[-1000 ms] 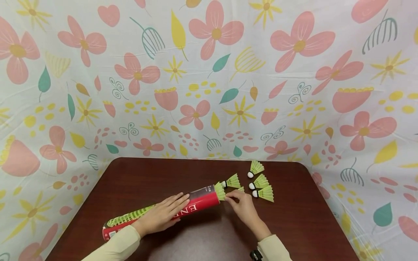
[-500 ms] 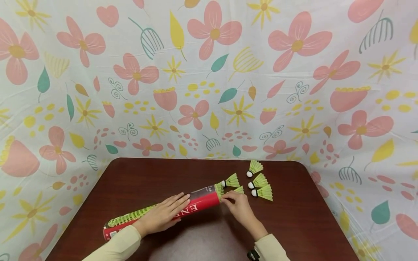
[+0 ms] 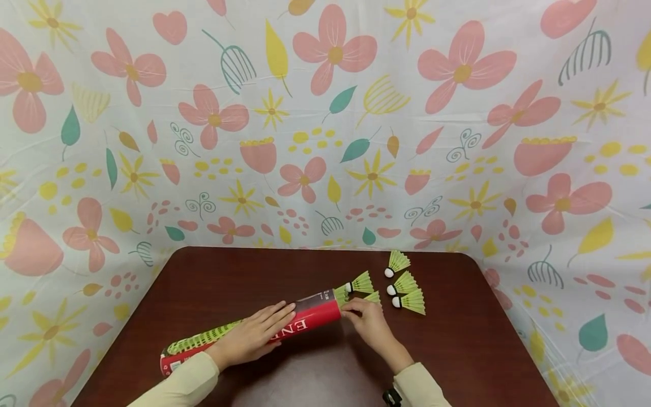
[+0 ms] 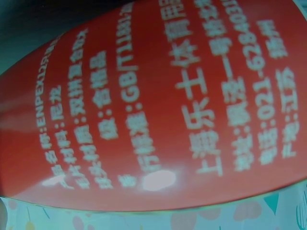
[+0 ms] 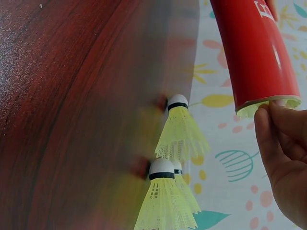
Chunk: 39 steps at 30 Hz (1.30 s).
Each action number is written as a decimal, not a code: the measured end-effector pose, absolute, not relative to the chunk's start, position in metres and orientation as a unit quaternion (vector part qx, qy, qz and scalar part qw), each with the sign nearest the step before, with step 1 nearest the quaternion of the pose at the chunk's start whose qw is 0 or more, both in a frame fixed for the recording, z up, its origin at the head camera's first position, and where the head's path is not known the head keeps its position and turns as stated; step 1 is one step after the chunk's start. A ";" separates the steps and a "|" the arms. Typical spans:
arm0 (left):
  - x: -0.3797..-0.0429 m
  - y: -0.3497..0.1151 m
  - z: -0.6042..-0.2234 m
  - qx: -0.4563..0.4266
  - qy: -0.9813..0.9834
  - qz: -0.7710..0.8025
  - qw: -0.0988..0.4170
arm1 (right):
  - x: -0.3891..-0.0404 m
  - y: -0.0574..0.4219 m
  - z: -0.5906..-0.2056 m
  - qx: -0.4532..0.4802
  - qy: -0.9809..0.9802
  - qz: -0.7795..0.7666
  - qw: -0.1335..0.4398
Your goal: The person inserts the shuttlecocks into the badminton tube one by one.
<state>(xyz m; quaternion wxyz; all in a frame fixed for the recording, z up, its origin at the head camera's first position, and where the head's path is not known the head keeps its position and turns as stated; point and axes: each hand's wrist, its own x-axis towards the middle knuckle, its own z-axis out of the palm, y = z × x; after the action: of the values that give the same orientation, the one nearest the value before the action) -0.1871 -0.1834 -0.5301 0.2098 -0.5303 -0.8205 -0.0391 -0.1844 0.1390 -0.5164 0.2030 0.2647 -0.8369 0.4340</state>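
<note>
A red shuttlecock tube (image 3: pixel 319 312) with a clear window lies slanted across the table, nested yellow-green shuttlecocks showing along its far side. My left hand (image 3: pixel 250 333) holds it around the middle, fingers over the top and thumb on the near side. Red tube wall (image 4: pixel 144 105) with white print fills the left wrist view. At the open right end, the thumb and forefinger of my right hand (image 3: pixel 372 325) pinch the skirt edge of a shuttlecock (image 5: pixel 247 111). Only a little of that skirt shows past the rim; its cork end is hidden inside.
Just beyond the tube's mouth lies a loose shuttlecock (image 3: pixel 362 281), and another (image 3: pixel 374 297) is partly behind my right hand. Three more shuttlecocks (image 3: pixel 413 301) lie at the back right of the dark brown table (image 3: pixel 254 271). A flowered cloth (image 3: pixel 305 124) hangs behind.
My right hand has moved left, up to the tube's mouth. The shuttlecock skirt has slid farther into the tube, with less sticking out. My left hand keeps its place on the tube.
</note>
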 end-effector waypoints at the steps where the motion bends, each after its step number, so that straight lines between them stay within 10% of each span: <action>1: -0.187 -0.183 -0.530 -0.532 -0.820 -0.041 0.210 | -0.185 0.139 -0.517 0.267 -0.837 0.432 0.204; 11: -0.185 -0.185 -0.530 -0.531 -0.823 -0.038 0.201 | -0.184 0.148 -0.519 0.302 -0.835 0.426 0.174; 39: -0.189 -0.188 -0.529 -0.528 -0.823 -0.055 0.203 | -0.202 0.207 -0.543 0.032 -0.891 0.434 0.131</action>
<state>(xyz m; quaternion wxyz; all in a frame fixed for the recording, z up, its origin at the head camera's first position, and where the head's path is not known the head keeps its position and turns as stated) -0.1886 -0.1884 -0.5287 0.2029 -0.5285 -0.8225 -0.0547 -0.2017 0.2069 -0.5426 0.1306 0.0317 -0.8907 0.4342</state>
